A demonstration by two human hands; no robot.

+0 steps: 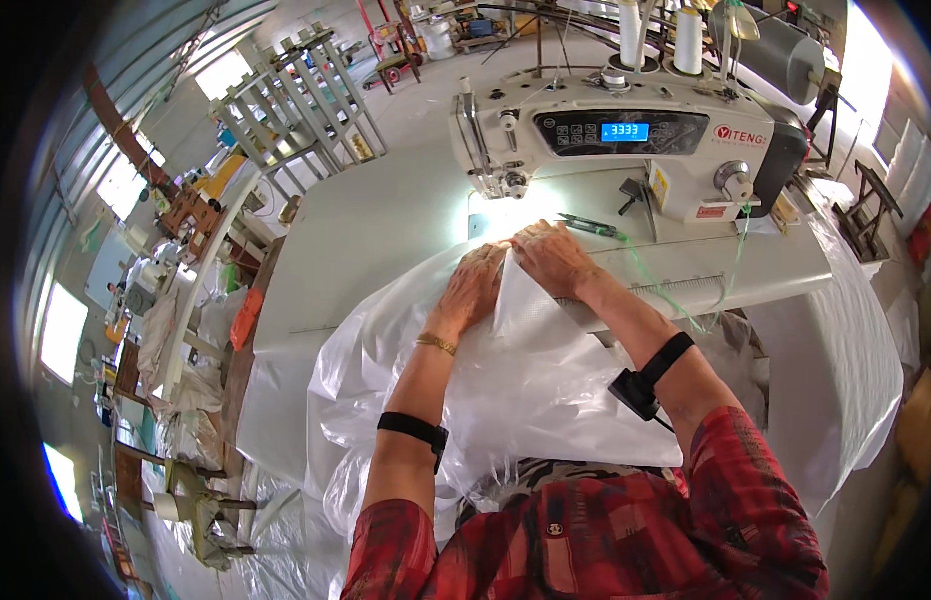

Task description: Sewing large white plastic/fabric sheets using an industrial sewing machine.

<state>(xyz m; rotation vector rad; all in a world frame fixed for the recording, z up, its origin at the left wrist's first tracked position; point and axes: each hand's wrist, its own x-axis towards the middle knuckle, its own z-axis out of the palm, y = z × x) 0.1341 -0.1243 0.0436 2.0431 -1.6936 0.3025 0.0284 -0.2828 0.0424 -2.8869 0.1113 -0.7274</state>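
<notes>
White plastic sheeting (pixel 545 390) drapes over the near edge of the sewing table and across my lap. Its upper edge is gathered under both my hands, just in front of the lit needle area of a white industrial sewing machine (pixel 625 130). My left hand (pixel 475 280) grips the sheeting, fingers bent toward the needle plate. Close beside it, my right hand (pixel 550 258) pinches the same edge, with a raised fold between the two hands. Glare hides the needle tip. A pair of thread snips (pixel 590 226) on a green cord lies right of my right hand.
Two white thread cones (pixel 630 35) stand behind the machine. A small dark tool (pixel 630 195) lies by the machine's base. A ruler strip (pixel 685 283) runs along the table's near side. At the left are a metal rack (pixel 300 110) and an orange bag (pixel 247 318).
</notes>
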